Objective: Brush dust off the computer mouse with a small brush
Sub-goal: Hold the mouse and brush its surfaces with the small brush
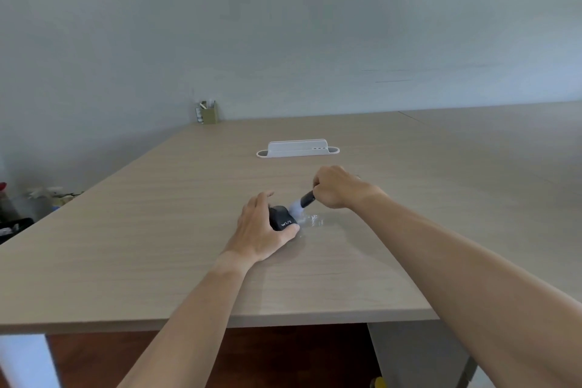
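Observation:
A black computer mouse (282, 218) with white lettering lies on the wooden table (157, 246), near its middle. My left hand (261, 230) wraps it from the left, thumb along its near edge, fingers over its far side. My right hand (338, 187) is closed around the black handle of a small brush (304, 201). The brush slants down to the left, and its pale bristles touch the mouse's right top. Some whitish specks (313, 220) lie on the table just right of the mouse.
A white plastic holder (297, 149) stands farther back on the table. An olive pen cup (208, 113) sits at the far left corner by the wall. Clutter lies on the floor past the table's left edge. The near table edge runs below my forearms.

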A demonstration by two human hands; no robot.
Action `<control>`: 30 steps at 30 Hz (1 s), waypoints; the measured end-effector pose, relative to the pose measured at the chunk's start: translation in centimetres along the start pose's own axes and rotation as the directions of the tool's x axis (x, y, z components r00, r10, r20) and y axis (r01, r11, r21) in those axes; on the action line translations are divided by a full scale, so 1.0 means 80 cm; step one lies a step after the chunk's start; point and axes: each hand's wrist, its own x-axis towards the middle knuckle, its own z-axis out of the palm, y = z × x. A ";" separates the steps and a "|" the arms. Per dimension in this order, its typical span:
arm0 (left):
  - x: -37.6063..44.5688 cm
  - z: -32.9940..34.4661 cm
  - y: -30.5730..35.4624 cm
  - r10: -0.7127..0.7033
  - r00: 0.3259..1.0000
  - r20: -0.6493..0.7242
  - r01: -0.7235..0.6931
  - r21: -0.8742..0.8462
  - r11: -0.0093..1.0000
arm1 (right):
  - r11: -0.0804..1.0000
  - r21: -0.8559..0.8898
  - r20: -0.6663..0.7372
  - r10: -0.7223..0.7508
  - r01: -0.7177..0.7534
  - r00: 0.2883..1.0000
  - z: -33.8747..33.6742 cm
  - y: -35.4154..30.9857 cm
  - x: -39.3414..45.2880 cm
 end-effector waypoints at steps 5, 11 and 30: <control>0.000 -0.003 0.000 0.009 1.000 0.027 -0.008 -0.034 0.999 | 0.981 0.153 0.000 -0.122 0.121 0.993 0.017 -0.012 0.011; -0.003 -0.004 0.005 -0.020 1.000 -0.009 0.019 -0.028 0.999 | 0.991 -0.134 -0.007 0.003 -0.004 1.000 0.004 -0.006 0.003; 0.002 -0.004 0.008 0.024 0.999 -0.030 -0.022 0.062 0.998 | 0.989 0.112 0.030 -0.103 0.099 0.994 0.013 -0.010 0.014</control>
